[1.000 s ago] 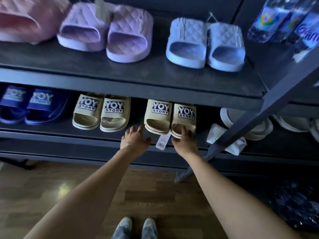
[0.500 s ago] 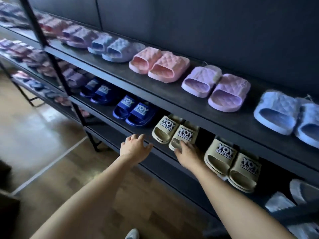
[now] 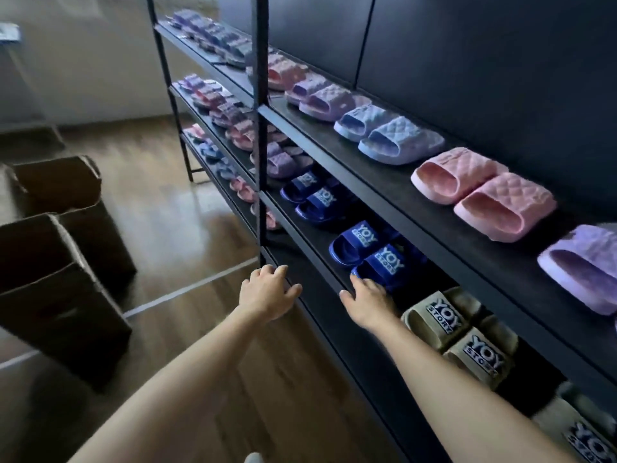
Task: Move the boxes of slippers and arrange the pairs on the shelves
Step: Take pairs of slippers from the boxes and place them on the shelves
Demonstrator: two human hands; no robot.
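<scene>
Reaching toward the dark shelf rack (image 3: 262, 135), two bare arms stretch in from the bottom of the view. The left hand (image 3: 267, 292) is palm down at the front edge of the lowest shelf, its fingers (image 3: 268, 273) loosely spread, slightly bent and holding nothing. Whether they touch the edge I cannot tell. The right hand (image 3: 367, 302) lies at the front edge of the middle shelf (image 3: 312, 236), fingers relaxed and a little apart, with their tips right at the toe of the nearer slipper of a dark blue pair (image 3: 365, 252).

Just right of that hand on the same shelf sits a beige pair (image 3: 457, 335) with a printed logo, and a second dark blue pair (image 3: 310, 195) stands further left.

The top shelf (image 3: 370, 173) carries quilted pairs in a row: lilac (image 3: 320, 98), light blue (image 3: 387, 135), pink (image 3: 484, 192), then one purple slipper (image 3: 581, 265) at the right border.

Two open cardboard boxes (image 3: 56, 289) stand on the wooden floor (image 3: 173, 208), well apart from the rack.
</scene>
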